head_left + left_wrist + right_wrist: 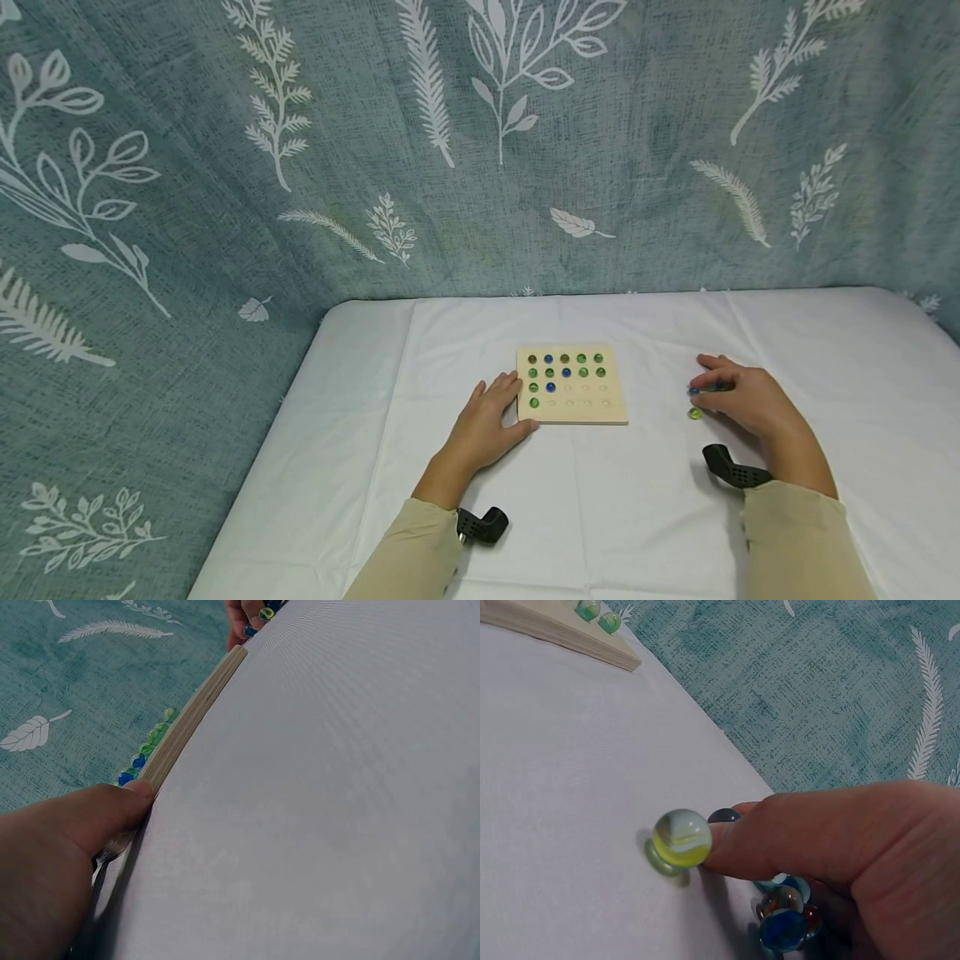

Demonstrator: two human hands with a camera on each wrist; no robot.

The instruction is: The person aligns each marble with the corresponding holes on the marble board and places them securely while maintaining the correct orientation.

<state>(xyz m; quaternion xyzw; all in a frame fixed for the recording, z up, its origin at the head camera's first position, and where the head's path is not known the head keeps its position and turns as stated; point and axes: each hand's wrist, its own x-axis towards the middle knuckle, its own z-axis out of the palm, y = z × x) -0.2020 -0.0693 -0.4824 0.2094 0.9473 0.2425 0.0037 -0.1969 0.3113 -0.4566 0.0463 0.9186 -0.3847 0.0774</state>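
A pale wooden board [618, 408] with rows of round hollows lies on the white cloth. Green, blue and brownish marbles fill its two back rows and the left part of the front ones. My left hand [487, 421] rests at the board's near left corner, fingers along the left side, thumb [124, 802] against the front edge. To the right of the board, my right hand [750, 404] pinches a dark blue marble [724, 815] between thumb and finger. A clear marble with a yellow swirl [682, 838] lies on the cloth just beside the thumb.
Several more marbles [784, 930], blue and reddish-brown, lie under the right palm, partly hidden. White cloth [660, 517] covers the table. A teal curtain with white leaves [480, 233] hangs behind the table and on the left.
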